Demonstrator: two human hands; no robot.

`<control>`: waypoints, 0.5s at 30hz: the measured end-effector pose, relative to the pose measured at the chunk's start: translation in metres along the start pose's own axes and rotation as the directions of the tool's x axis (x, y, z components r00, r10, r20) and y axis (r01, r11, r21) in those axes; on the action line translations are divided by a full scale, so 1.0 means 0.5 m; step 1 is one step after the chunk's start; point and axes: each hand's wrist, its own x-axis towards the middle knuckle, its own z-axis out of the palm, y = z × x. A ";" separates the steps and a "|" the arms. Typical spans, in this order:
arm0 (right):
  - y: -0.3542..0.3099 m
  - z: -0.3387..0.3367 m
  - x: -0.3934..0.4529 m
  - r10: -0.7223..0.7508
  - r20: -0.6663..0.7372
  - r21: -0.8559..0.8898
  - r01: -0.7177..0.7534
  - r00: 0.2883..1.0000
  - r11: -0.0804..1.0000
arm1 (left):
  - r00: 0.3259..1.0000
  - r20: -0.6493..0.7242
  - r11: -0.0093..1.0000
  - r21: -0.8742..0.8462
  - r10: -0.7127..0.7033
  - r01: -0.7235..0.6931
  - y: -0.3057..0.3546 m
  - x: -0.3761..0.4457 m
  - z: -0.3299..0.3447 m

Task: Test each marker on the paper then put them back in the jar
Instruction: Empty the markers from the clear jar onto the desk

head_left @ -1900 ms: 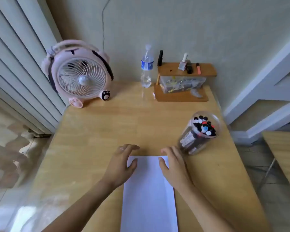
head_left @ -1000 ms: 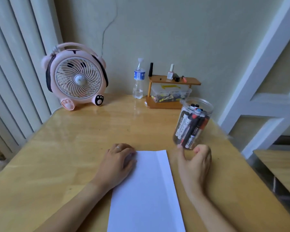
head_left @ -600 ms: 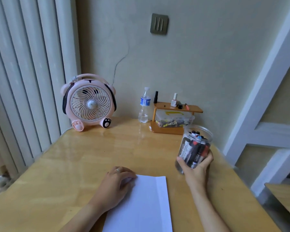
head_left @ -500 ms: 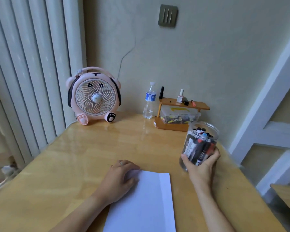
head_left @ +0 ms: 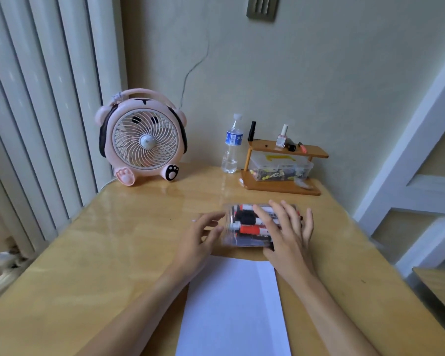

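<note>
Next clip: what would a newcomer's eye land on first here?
The clear jar of markers lying on its side mid-table, just beyond the paper, with the right hand over it and the left hand at its mouth. Then the pink fan, back left.
</note>
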 end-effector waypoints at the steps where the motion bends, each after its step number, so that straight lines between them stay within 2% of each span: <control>1: -0.001 0.001 0.010 -0.016 0.008 -0.025 0.016 1.000 1.000 | 0.999 0.025 0.998 -0.049 -0.024 0.025 -0.006 0.010 0.008; 4: 0.006 -0.003 0.034 -0.073 0.006 -0.067 0.073 0.997 0.995 | 0.990 0.097 0.962 -0.244 -0.105 0.126 -0.018 0.026 0.027; 6: 0.015 -0.009 0.049 -0.129 -0.003 -0.081 0.128 0.992 0.988 | 0.984 0.150 0.938 -0.318 -0.097 0.140 -0.021 0.032 0.027; 11: 0.010 0.007 0.044 -0.122 -0.011 -0.026 0.122 0.992 0.992 | 0.967 0.230 0.902 -0.386 -0.111 0.195 -0.025 0.037 0.019; 15: 0.007 0.029 0.029 -0.106 -0.047 0.038 0.108 0.993 0.993 | 0.962 0.192 0.850 -0.456 -0.195 0.264 -0.030 0.033 0.021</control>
